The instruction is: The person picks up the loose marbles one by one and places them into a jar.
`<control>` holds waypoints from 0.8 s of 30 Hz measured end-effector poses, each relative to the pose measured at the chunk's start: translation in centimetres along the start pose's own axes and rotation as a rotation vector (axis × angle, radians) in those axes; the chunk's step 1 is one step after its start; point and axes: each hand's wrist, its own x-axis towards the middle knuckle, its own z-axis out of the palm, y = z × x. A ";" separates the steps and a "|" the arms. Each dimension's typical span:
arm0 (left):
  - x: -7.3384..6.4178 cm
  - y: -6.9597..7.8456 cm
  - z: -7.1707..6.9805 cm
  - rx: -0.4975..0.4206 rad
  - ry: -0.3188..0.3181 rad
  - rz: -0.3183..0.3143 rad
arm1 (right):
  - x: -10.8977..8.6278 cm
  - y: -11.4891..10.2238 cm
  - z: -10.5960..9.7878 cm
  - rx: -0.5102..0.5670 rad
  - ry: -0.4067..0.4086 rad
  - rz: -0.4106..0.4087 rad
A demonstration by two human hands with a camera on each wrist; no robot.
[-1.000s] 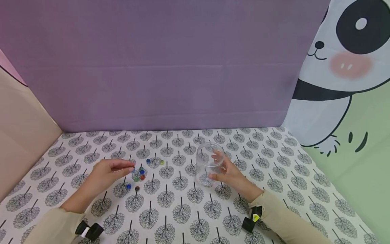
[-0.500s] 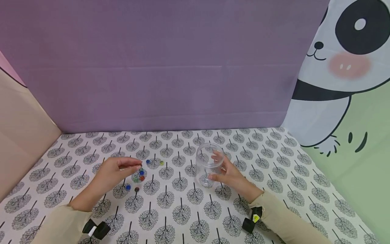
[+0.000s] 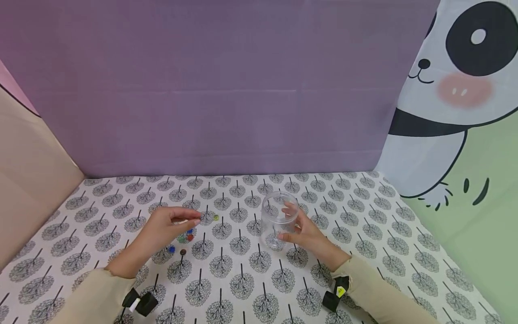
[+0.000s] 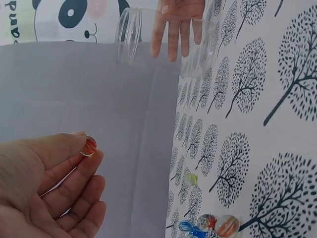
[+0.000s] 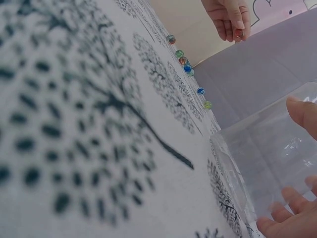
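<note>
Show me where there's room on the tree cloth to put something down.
The tree cloth is bare between the yellow-green marble and the clear jar, and between the right hand and the panda picture. It's crowded at the marbles near the left hand.

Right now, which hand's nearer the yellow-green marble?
Left. The left hand hovers just left of the yellow-green marble; the right hand holds the jar, farther off to its right.
</note>
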 end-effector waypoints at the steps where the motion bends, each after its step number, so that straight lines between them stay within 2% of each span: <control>1: 0.0 0.1 0.1 -0.016 -0.008 -0.005 | 0.0 0.0 0.0 -0.006 0.000 0.003; 6: 0.2 0.4 0.4 -0.057 -0.030 -0.011 | -0.1 -0.1 0.1 -0.011 0.006 0.020; 13: 0.6 0.9 0.8 -0.047 -0.025 -0.022 | -0.1 -0.2 0.1 -0.040 0.021 0.023; 17: 0.9 1.2 1.1 -0.059 -0.037 -0.044 | -0.1 -0.1 0.1 -0.018 0.014 0.028; 24: 1.4 2.0 1.5 -0.049 -0.044 -0.044 | 0.0 0.0 0.0 -0.018 0.007 0.024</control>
